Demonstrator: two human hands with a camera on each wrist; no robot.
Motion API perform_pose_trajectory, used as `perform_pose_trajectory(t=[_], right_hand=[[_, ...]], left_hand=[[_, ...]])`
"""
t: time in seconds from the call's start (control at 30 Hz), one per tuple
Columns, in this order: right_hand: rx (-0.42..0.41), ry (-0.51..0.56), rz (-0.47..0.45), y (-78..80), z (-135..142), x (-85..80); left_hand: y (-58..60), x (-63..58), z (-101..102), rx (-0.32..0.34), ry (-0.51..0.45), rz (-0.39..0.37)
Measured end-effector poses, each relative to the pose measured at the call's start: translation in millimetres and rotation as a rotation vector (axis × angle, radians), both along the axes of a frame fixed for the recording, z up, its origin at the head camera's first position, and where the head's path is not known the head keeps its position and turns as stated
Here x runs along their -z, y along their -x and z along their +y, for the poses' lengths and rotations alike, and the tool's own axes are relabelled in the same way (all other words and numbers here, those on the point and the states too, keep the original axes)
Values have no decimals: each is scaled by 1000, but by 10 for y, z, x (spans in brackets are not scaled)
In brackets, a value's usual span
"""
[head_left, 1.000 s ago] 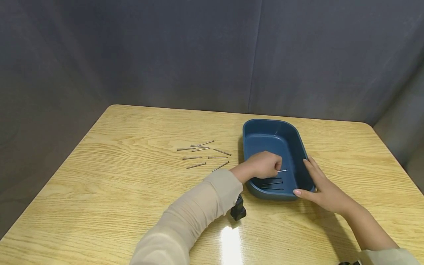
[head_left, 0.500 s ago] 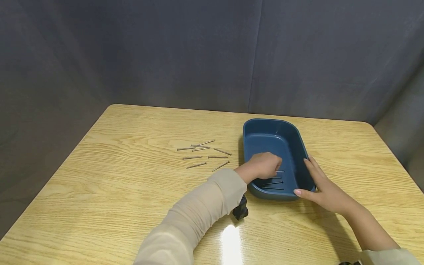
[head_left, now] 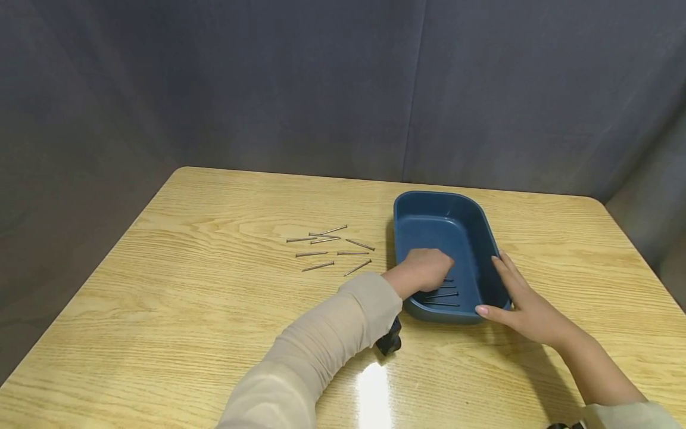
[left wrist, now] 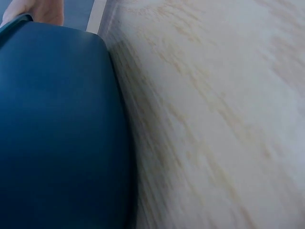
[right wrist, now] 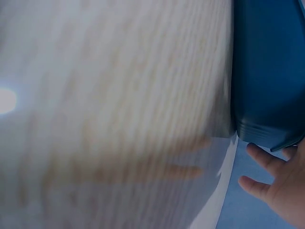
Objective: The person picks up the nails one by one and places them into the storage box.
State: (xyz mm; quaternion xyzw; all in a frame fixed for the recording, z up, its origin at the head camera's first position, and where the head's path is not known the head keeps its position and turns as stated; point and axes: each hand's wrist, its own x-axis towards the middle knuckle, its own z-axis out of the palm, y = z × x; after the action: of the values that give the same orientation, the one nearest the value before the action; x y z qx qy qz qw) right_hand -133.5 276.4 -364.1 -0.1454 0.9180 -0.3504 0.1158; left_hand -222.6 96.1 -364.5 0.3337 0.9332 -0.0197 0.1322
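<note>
My left hand [head_left: 426,269] reaches down inside a deep blue plastic bin [head_left: 439,317], curled, with its fingertips hidden below. A nail [head_left: 449,279] pokes out from under its fingers, and they seem to pinch it low over the floor of the bin. Just nearer to me, several nails [head_left: 442,295] lie side by side in a row. At the bin's near right corner my right hand [head_left: 527,310] is spread, thumb on the near rim and straight fingers along the right wall. The left wrist view shows the outer wall of the bin [left wrist: 62,129] close up.
Several loose nails [head_left: 327,253] lie scattered on the wooden table [head_left: 214,298], left of the bin. Close below the left wrist shows a black device [head_left: 389,339]. Dark grey curtains [head_left: 300,89] hang behind the far table edge.
The left hand has lowered a little toward me, and the nail under its fingers has shifted toward the row, less of it showing. The right hand keeps its place.
</note>
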Motion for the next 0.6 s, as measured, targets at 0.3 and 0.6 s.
perform_pose_trajectory(t=[0.3, 0.6], right_hand=[[-3, -6, 0, 7, 9, 1], [-4, -5, 6, 6, 9, 6]], left_hand=[[-15, -13, 4, 1, 35, 27], [-17, -16, 8, -7, 42, 30]])
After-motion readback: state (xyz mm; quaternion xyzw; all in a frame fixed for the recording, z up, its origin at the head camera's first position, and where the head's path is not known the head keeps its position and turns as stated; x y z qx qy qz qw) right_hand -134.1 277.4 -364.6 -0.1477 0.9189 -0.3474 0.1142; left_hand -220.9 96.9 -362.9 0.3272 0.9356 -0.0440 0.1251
